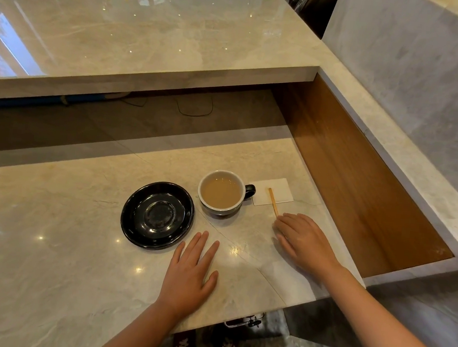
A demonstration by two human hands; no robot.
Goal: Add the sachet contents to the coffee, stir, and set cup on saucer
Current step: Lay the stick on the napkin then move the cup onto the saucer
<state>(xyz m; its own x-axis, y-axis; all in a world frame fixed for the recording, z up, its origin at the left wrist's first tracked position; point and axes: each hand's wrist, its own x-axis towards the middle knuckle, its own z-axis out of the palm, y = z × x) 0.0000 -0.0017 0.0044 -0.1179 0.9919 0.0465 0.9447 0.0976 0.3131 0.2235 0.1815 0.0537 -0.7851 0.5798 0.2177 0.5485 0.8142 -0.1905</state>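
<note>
Head view shows both hands empty and resting on the marble table (52,241). Nearest, the left hand (191,273) lies flat, palm down, fingers spread, just in front of the black saucer (157,214). The right hand (303,240) sits palm down with its fingers loosely curled, its fingertips (280,221) just beside the near end of a wooden stirrer (273,202), gripping nothing. Beyond, the saucer stands bare, and just to its right the dark cup (222,193) of pale milky coffee rests on the table itself, handle turned to the right. Farther right lies a flat white paper (271,191), most likely the sachet, with the stirrer's far end lying across it.

By my reading, no step is under way: the sachet looks unopened and the cup is not yet on the saucer. The next move calls for the right hand to lift the sachet from under the stirrer and for both hands to tear it open over the cup.

No brand, label or writing can be read; the sachet's face appears blank.
</note>
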